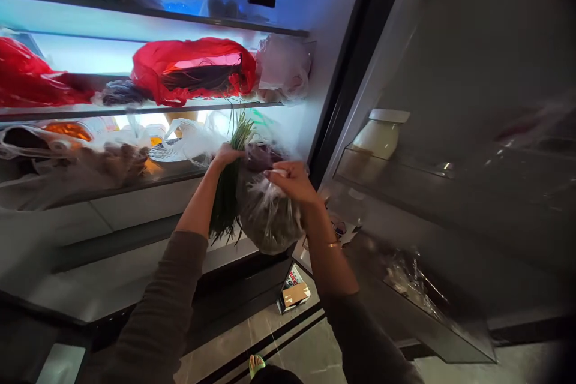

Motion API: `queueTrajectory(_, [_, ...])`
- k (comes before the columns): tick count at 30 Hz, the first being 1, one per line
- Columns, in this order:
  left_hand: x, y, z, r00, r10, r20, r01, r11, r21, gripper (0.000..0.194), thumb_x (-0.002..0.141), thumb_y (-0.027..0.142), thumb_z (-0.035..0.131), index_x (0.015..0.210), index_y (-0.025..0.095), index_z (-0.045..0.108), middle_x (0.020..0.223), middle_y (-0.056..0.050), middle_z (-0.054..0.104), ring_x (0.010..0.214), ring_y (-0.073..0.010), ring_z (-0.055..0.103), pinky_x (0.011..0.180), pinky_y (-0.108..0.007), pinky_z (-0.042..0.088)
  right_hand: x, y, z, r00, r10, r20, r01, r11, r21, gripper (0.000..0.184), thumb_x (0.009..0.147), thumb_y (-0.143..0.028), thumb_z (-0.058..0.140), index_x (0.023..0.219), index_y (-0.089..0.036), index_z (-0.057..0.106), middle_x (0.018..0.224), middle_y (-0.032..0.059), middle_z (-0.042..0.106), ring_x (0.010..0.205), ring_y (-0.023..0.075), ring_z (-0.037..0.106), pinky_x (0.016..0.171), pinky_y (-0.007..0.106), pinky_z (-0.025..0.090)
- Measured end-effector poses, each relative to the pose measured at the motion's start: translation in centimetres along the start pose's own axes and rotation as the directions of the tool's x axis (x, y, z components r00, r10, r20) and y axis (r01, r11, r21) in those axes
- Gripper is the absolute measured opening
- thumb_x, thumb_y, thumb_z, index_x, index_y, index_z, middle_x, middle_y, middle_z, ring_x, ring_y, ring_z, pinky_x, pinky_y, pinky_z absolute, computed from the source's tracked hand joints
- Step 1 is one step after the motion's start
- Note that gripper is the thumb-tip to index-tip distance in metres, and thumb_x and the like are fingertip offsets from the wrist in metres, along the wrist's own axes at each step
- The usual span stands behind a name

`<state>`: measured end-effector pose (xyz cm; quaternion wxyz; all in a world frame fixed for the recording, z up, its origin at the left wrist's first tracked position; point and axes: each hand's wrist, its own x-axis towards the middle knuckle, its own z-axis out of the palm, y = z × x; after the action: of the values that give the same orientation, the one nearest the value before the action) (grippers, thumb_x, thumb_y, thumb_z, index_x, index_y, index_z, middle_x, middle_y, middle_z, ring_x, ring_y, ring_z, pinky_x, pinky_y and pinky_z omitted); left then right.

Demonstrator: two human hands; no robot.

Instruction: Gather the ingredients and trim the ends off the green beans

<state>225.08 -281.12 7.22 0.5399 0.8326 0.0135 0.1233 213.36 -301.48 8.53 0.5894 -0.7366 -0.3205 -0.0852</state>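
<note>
My left hand point(228, 156) is closed around a bunch of long green chives point(225, 201), whose leaves hang below my wrist. Beside it, my right hand point(293, 181) grips the gathered neck of a clear plastic bag point(272, 222). The bag is full and round at the bottom; what it holds is hard to make out through the film. Behind my hands, on the lower shelf, a dark purplish thing in clear plastic point(261, 156) shows in part. Both hands are in front of the open, lit fridge.
A red plastic bag point(193, 51) and a whitish bag point(284, 66) fill the middle shelf point(216, 107). Clear bags point(112, 165) crowd the lower shelf at left. The open door on the right carries a white-lidded jar point(378, 135). A small box point(294, 294) lies on the floor.
</note>
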Motion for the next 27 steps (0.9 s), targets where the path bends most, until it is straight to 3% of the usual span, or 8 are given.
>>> queueTrajectory(4, [1.4, -1.3, 1.0, 1.0, 0.017, -0.021, -0.016, 0.998, 0.057, 0.028, 0.053, 0.021, 0.073, 0.079, 0.011, 0.075, 0.063, 0.001, 0.064, 0.071, -0.0162, 0.061, 0.064, -0.023, 0.048, -5.2, -0.3, 0.8, 0.981, 0.047, -0.19, -0.042, 0.999, 0.028, 0.057, 0.076, -0.052, 0.068, 0.049, -0.022, 0.028, 0.049, -0.0073, 0.02, 0.048, 0.007, 0.018, 0.045, 0.024, 0.015])
queueTrajectory(8, [2.2, -1.3, 2.2, 0.997, 0.043, -0.067, -0.031, 0.986, 0.162, 0.027, 0.056, 0.021, 0.072, 0.08, 0.009, 0.075, 0.066, -0.003, 0.066, 0.077, -0.02, 0.065, 0.067, -0.024, 0.049, -8.0, 1.0, 2.5, 0.97, 0.031, -0.24, -0.01, 0.996, 0.088, 0.057, 0.08, -0.054, 0.066, 0.047, -0.022, 0.031, 0.047, -0.0068, 0.023, 0.045, 0.0073, 0.018, 0.041, 0.025, 0.017])
queueTrajectory(11, [2.7, -0.9, 2.7, 0.995, 0.046, -0.092, -0.022, 0.969, 0.246, 0.027, 0.057, 0.021, 0.072, 0.08, 0.008, 0.075, 0.067, -0.005, 0.067, 0.083, -0.0225, 0.067, 0.069, -0.024, 0.049, -8.5, 0.6, 3.7, 0.955, -0.151, -0.257, 0.188, 0.974, 0.126, 0.057, 0.085, -0.046, 0.063, 0.047, -0.021, 0.028, 0.045, -0.0068, 0.024, 0.043, 0.0074, 0.021, 0.043, 0.026, 0.03])
queueTrajectory(14, [3.1, -0.8, 2.9, 0.994, 0.026, -0.106, 0.004, 0.964, 0.266, 0.025, 0.057, 0.019, 0.073, 0.079, 0.007, 0.075, 0.065, -0.006, 0.067, 0.085, -0.0239, 0.068, 0.068, -0.023, 0.049, -7.9, -1.2, 4.0, 0.872, -0.398, -0.285, 0.454, 0.876, 0.164, 0.058, 0.089, -0.031, 0.059, 0.05, -0.021, 0.018, 0.043, -0.0078, 0.021, 0.04, 0.0068, 0.02, 0.046, 0.026, 0.038])
queueTrajectory(17, [3.6, -0.9, 3.0, 0.992, 0.011, -0.122, 0.02, 0.967, 0.255, 0.026, 0.055, 0.019, 0.076, 0.079, 0.008, 0.075, 0.067, -0.007, 0.068, 0.084, -0.0244, 0.068, 0.067, -0.024, 0.049, -7.3, -2.6, 4.1, 0.846, -0.499, -0.188, 0.53, 0.823, 0.204, 0.057, 0.088, -0.025, 0.058, 0.052, -0.022, 0.015, 0.045, -0.0079, 0.021, 0.04, 0.0069, 0.021, 0.046, 0.025, 0.037])
queueTrajectory(19, [3.8, -1.0, 3.2, 0.993, 0.006, -0.118, 0.024, 0.967, 0.255, 0.028, 0.056, 0.02, 0.077, 0.08, 0.008, 0.074, 0.071, -0.008, 0.069, 0.083, -0.0246, 0.068, 0.067, -0.025, 0.049, -7.9, -2.4, 4.7, 0.895, -0.443, -0.053, 0.443, 0.87, 0.214, 0.057, 0.088, -0.029, 0.059, 0.053, -0.023, 0.014, 0.047, -0.0075, 0.021, 0.042, 0.0074, 0.022, 0.046, 0.025, 0.035])
queueTrajectory(22, [4.1, -1.2, 3.4, 0.994, -0.022, -0.107, 0.05, 0.962, 0.268, 0.03, 0.059, 0.023, 0.076, 0.086, 0.009, 0.074, 0.077, -0.008, 0.07, 0.085, -0.0245, 0.068, 0.067, -0.025, 0.05, -10.8, 0.1, 6.6, 0.963, -0.236, 0.134, 0.211, 0.962, 0.173, 0.056, 0.085, -0.035, 0.059, 0.053, -0.024, 0.015, 0.05, -0.007, 0.02, 0.044, 0.007, 0.022, 0.045, 0.025, 0.026])
queueTrajectory(27, [4.3, -1.2, 3.4, 0.992, -0.045, -0.115, 0.073, 0.964, 0.256, 0.034, 0.059, 0.024, 0.078, 0.089, 0.01, 0.073, 0.082, -0.008, 0.071, 0.088, -0.0243, 0.068, 0.067, -0.026, 0.05, -17.0, 7.7, 10.2, 0.946, 0.152, 0.287, -0.208, 0.962, 0.177, 0.049, 0.074, -0.039, 0.064, 0.045, -0.022, 0.027, 0.046, -0.0078, 0.023, 0.045, 0.0054, 0.021, 0.043, 0.023, 0.018])
